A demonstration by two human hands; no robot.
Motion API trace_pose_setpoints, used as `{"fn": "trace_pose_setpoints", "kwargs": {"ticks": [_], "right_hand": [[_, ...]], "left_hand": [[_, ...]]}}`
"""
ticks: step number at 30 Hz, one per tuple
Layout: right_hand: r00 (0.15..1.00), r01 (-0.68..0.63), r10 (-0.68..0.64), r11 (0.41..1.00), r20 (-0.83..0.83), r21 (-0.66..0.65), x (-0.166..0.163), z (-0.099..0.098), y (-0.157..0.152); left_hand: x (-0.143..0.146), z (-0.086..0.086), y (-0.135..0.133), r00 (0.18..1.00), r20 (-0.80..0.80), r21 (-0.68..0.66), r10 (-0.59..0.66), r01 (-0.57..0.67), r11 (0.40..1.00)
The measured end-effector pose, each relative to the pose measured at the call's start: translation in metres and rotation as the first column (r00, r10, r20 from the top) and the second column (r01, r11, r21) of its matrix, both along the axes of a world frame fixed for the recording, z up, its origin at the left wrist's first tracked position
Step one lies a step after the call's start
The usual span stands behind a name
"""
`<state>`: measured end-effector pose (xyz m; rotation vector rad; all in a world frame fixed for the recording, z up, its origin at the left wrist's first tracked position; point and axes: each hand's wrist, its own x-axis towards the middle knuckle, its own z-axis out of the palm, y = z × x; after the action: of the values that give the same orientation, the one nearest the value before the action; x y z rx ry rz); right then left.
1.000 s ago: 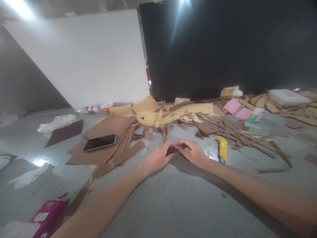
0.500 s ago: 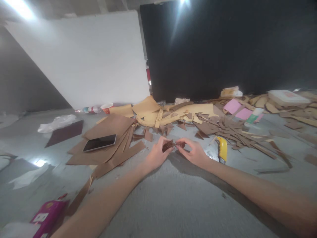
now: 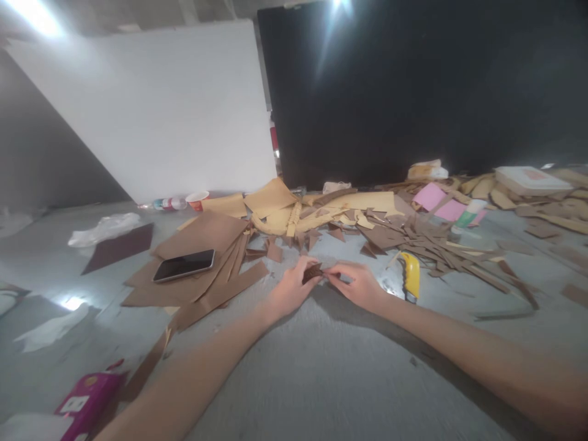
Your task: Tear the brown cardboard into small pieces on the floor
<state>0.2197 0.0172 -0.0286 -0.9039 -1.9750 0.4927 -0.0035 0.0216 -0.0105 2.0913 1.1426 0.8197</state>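
Closes R hand (image 3: 365, 286) to tight, flat pinch, apparently on R tip of piece (image 3: 312, 271); prob. means fine two-handed work. Holds piece in half-curled L hand (image 3: 290, 289), over table (image 3: 294, 380). Vs. 0.5 s ago: shows no brown betw. R thumb & fingers.

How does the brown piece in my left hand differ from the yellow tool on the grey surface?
The brown piece is dark; the yellow tool is bright. The left hand holds the brown piece, while the yellow tool lies on the grey surface. What shows of the brown piece looks smaller than the yellow tool.
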Motion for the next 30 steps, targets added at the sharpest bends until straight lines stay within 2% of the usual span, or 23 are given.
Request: {"fn": "trace_pose_setpoints", "kwargs": {"ticks": [11, 19, 25, 30], "right_hand": [[0.999, -0.027, 0.028, 0.999, 0.026, -0.029, 0.0, 0.003, 0.001], [1.0, -0.007, 0.007, 1.0, -0.003, 0.024, 0.0, 0.007, 0.0], [0.999, -0.035, 0.036, 0.999, 0.032, -0.031, -0.001, 0.007, 0.002], [0.999, -0.038, 0.042, 0.986, 0.024, -0.162, -0.005, 0.012, 0.001]], "left_hand": [[0.0, -0.004, 0.001, 0.999, -0.029, -0.059, 0.042, -0.044, 0.997], [-0.002, -0.003, -0.004, 0.996, -0.087, -0.079, 0.026, -0.033, 0.996], [-0.002, -0.008, -0.005, 0.988, -0.151, -0.018, 0.025, -0.028, 0.999], [-0.001, -0.012, -0.003, 0.983, -0.181, 0.062, 0.017, -0.006, 0.998]]}}
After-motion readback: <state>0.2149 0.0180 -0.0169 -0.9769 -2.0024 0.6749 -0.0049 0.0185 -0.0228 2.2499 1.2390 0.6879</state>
